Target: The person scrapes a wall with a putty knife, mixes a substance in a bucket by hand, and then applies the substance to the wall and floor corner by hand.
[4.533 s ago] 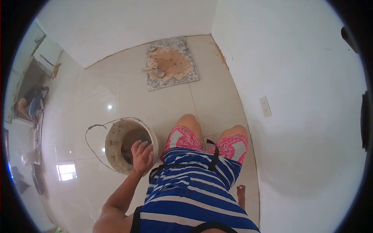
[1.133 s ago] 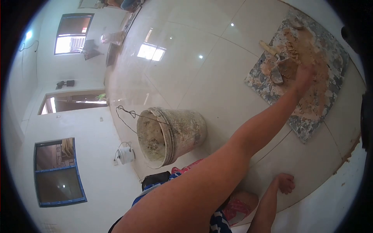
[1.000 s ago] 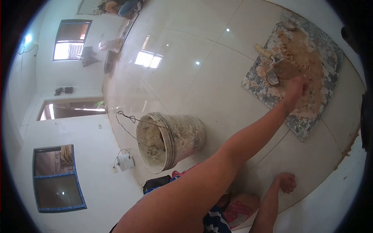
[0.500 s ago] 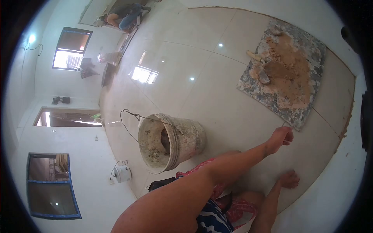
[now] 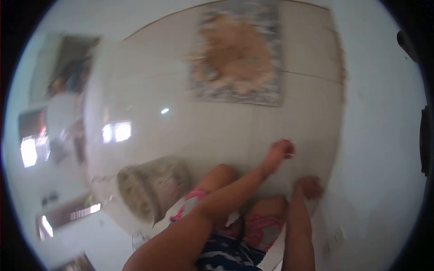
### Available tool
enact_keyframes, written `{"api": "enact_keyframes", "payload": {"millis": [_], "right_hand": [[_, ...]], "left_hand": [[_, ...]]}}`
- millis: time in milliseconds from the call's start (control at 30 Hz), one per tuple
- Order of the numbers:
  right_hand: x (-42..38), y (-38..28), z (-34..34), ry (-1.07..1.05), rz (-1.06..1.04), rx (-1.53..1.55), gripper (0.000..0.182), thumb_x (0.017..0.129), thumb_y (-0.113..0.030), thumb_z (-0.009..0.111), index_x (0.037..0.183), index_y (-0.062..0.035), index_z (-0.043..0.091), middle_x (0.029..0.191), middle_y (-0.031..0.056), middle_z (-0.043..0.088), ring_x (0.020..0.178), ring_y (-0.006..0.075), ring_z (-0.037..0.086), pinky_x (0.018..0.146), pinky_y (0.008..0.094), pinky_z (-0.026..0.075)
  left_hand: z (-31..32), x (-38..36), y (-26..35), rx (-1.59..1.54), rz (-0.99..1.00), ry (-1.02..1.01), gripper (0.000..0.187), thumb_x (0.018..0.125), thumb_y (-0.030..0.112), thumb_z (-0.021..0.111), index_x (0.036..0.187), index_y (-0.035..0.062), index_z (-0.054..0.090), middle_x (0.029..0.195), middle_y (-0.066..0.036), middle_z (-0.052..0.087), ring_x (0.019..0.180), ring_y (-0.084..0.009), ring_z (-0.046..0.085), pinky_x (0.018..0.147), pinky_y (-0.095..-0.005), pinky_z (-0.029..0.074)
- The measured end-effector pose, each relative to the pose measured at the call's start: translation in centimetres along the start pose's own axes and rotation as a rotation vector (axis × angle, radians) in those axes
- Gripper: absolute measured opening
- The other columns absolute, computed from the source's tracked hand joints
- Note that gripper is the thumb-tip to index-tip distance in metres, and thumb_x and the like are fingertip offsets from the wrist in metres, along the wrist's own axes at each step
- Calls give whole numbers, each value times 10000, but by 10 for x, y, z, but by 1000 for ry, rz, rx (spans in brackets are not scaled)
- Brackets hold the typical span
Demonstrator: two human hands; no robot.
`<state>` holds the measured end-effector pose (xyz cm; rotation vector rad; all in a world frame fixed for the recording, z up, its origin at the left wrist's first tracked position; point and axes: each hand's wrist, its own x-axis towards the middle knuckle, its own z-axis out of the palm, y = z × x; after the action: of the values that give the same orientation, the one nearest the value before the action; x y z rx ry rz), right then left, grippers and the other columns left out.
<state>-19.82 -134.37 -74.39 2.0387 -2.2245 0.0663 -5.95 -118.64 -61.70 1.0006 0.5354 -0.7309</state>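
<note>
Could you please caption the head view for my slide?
Left hand and right hand short of a board bearing brown mix, bucket at left.

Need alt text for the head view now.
A person's left hand and right hand are right of center, apart from a mottled board spread with brown mix on a pale floor. A dirty bucket is lower left; blur hides whether the hands hold anything.

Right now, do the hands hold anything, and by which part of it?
It cannot be told: the bare left hand and bare right hand are blurred; no held thing shows clearly.
</note>
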Motion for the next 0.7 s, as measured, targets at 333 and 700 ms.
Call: {"api": "enact_keyframes", "payload": {"millis": [333,700], "right_hand": [[-14,-13,-37,-73,100,105,366,815,-345,429,1038,-55,438,1038,173,401,963,355,405,759,496,360],[-16,-11,-34,-88,69,106,381,797,-322,429,1040,-29,422,1027,165,395,959,347,395,785,493,344]], "left_hand": [[38,45,-13,314,100,-95,165,931,208,520,943,65,602,947,-68,654,861,-186,610,810,-350,468],[145,164,-3,1143,1015,9,359,712,-23,546,1042,74,651,1131,-158,515,1166,-352,388,1010,-452,323]]}}
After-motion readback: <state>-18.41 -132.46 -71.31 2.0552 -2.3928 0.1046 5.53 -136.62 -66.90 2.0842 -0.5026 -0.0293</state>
